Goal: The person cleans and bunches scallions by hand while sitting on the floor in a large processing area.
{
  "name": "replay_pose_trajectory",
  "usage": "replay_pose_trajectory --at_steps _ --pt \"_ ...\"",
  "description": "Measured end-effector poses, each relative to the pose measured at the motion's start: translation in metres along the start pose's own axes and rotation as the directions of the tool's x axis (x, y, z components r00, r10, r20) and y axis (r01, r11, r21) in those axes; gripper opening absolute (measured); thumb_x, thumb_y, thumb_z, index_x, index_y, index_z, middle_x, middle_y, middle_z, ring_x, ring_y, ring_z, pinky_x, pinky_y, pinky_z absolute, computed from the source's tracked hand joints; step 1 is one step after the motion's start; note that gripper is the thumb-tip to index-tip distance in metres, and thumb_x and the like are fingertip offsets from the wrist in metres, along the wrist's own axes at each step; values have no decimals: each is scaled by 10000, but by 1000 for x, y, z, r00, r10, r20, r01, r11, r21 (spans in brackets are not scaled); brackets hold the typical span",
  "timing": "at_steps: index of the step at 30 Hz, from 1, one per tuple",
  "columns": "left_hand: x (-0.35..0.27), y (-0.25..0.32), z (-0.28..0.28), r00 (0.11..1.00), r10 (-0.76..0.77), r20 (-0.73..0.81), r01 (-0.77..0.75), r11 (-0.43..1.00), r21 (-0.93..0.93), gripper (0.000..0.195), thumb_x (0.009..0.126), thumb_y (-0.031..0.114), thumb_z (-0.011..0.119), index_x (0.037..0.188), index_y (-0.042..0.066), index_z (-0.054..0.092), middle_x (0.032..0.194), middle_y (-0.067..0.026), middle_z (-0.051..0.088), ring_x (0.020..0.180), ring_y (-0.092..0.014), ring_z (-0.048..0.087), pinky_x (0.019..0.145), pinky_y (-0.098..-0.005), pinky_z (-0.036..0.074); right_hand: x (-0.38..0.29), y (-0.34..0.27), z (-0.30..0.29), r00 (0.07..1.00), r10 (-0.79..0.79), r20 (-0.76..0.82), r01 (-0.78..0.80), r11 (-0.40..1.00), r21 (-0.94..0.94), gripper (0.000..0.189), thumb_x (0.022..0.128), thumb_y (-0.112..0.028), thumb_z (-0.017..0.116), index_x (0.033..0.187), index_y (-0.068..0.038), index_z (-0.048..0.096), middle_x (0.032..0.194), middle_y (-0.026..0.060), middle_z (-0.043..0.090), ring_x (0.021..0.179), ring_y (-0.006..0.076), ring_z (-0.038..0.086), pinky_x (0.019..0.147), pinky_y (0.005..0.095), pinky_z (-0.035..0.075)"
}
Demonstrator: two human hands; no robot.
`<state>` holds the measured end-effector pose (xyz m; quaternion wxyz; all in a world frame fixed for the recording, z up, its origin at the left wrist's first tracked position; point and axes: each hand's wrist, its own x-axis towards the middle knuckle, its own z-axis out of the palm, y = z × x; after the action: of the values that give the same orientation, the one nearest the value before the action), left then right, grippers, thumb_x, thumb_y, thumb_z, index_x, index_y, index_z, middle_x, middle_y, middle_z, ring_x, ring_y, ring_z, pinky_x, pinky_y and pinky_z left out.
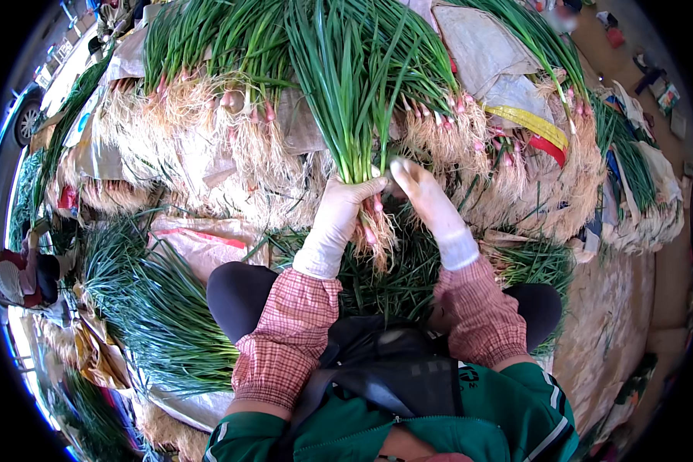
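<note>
My left hand (346, 202), in a pale glove, grips a bunch of young green garlic (352, 133) just above its pinkish bulbs. The long leaves fan out away from me, and the tangled roots hang below my fist. Close on the right is my gloved right hand (421, 190), its fingertips slightly blurred beside the outermost stalk of the bunch. Whether those fingers pinch anything is unclear. Loose green leaves (392, 289) lie beneath both hands, between my knees.
Piled green garlic, roots (254, 138) towards me, spans the far side with sacking (479, 52) among it. More leafy stalks (167, 317) lie at my left beside a pinkish sack (202, 248). Another person (29, 271) sits at far left. A car wheel (29, 121) shows beyond.
</note>
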<state>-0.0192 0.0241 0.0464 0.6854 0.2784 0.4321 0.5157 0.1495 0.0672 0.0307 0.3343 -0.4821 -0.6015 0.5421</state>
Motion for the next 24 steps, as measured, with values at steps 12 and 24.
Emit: replay_pose_trajectory --at_steps 12,24 --pt "2 -11 -2 992 46 -116 -38 997 69 147 866 127 664 838 -3 601 528 -62 520 290 -187 460 225 -314 372 28 5 49 906 121 -406 235 653 720 222 938 -185 606 1086 -18 605 1004 40 650 904 136 597 807 248 453" --pt "-1 2 -17 1000 -13 -19 11 994 -107 285 947 272 591 875 -3 614 606 -32 544 494 -128 512 459 -247 439 22 11 29 977 -184 104 -106 -3 994 199 1006 -197 451 838 -91 452 739 -12 433 596 87 373 534 238 346"
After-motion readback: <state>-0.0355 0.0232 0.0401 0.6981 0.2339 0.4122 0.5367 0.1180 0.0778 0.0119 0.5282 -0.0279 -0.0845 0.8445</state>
